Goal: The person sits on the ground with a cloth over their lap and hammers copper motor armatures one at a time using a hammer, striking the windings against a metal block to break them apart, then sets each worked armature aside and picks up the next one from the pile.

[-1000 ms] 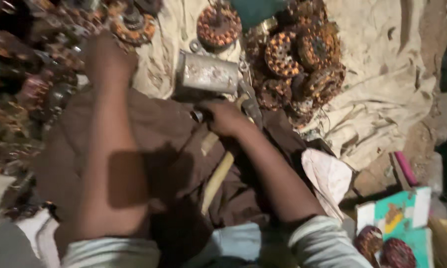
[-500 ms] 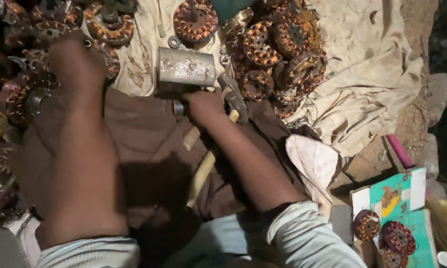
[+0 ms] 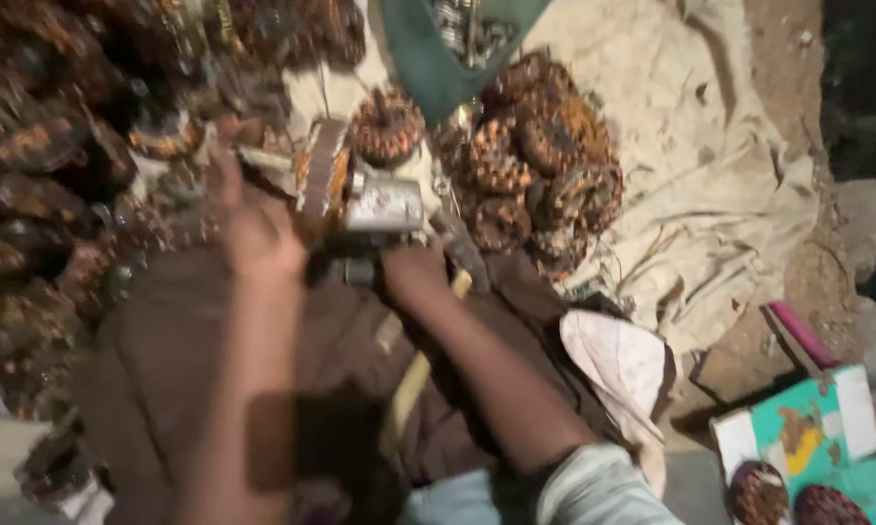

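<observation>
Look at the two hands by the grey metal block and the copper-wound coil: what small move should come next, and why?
Probably steady the coil on the grey metal block. The left hand is at the coil, which stands on edge beside the block, and the right hand sits just below the block by a wooden handle. The picture is blurred.

The light is dim and warm, falling brightest on the pale cloth [image 3: 710,185] to my upper right, while the far right edge and the upper left sink almost to black; a soft shadow lies across my lap. Everything is smeared by motion blur; my left hand [image 3: 258,233] is a streak, my right hand [image 3: 413,277] little sharper, and the rusty coils [image 3: 540,165] show only mushy detail.
</observation>
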`<state>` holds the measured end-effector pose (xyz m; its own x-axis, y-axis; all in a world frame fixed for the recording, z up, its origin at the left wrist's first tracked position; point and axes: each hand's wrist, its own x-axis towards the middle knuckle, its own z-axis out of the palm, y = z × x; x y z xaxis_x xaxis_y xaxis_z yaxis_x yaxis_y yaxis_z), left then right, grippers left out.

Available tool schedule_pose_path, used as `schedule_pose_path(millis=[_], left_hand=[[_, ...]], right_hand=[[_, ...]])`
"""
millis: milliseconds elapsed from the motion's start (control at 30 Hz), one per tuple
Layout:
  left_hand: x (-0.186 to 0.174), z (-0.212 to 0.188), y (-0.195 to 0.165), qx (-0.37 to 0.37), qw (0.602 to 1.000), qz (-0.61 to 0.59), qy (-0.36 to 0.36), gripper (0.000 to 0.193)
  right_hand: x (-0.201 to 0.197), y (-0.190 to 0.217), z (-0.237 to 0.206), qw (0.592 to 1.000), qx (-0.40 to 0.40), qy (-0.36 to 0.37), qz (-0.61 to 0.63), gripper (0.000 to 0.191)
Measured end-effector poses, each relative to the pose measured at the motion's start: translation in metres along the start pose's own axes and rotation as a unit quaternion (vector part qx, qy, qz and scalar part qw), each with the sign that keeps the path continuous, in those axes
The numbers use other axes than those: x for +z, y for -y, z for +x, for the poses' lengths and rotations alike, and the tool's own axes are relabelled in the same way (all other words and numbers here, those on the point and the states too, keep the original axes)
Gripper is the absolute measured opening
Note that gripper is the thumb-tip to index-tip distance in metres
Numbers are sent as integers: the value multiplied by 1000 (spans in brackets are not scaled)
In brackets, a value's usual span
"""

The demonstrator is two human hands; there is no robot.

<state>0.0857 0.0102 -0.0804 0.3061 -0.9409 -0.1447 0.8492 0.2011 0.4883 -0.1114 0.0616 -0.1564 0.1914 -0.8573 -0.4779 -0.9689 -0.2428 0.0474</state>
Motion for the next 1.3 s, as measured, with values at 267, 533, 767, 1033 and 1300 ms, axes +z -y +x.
schedule_pose_path(millis=[267, 533, 767, 1033, 1300], left_hand=[[8, -28, 56, -191, 918, -312, 155, 49], [0, -4, 13, -114, 968, -159, 159, 47], [34, -16, -33, 33, 904, 208, 372, 48], [68, -46, -22, 68, 815, 400, 413, 50], [59, -28, -11, 124, 633, 622, 444, 118]], right_hand=[[-32, 4, -67, 956, 40, -162, 240, 30], [-82, -63, -117, 809, -83, -23, 581, 39], [-102, -33, -119, 590, -69, 4, 805, 49], [-43, -45, -92, 806, -97, -46, 582, 55], [9, -48, -1, 813, -180, -246, 496, 76]])
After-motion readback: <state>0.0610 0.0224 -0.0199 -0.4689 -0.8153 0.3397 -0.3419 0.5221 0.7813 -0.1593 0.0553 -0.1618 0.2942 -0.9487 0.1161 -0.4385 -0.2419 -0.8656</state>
